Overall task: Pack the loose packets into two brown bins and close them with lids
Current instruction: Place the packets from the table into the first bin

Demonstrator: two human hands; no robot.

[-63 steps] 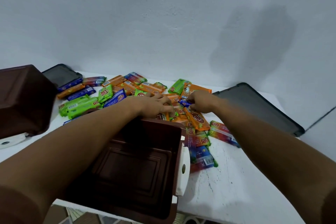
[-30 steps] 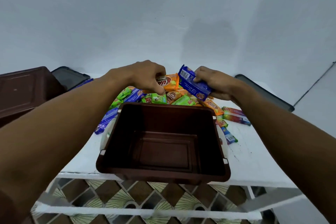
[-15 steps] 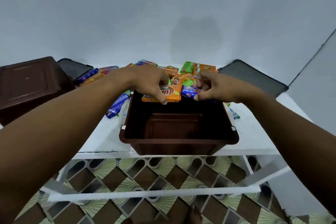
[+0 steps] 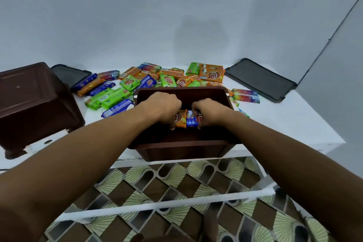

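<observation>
A brown bin (image 4: 182, 148) stands upright at the table's front edge. Both hands reach down inside it. My left hand (image 4: 163, 107) grips an orange packet (image 4: 180, 119). My right hand (image 4: 211, 111) grips a blue packet (image 4: 192, 120) right beside it, the two packets touching. A pile of loose packets (image 4: 167, 79) in orange, green and blue lies on the white table (image 4: 284, 122) behind the bin. A second brown bin (image 4: 33, 102) rests upside down at the left. Two dark lids lie flat: one (image 4: 69, 73) at the back left, one (image 4: 261, 78) at the back right.
The grey wall rises close behind the table, with a corner at the right. Below the table's front edge are white frame bars (image 4: 157, 205) and a patterned tile floor (image 4: 176, 182). Some packets (image 4: 245, 95) lie right of the bin.
Both hands have lowered their packets from the bin's far rim down into the bin. The view has tilted, showing more of the table.
</observation>
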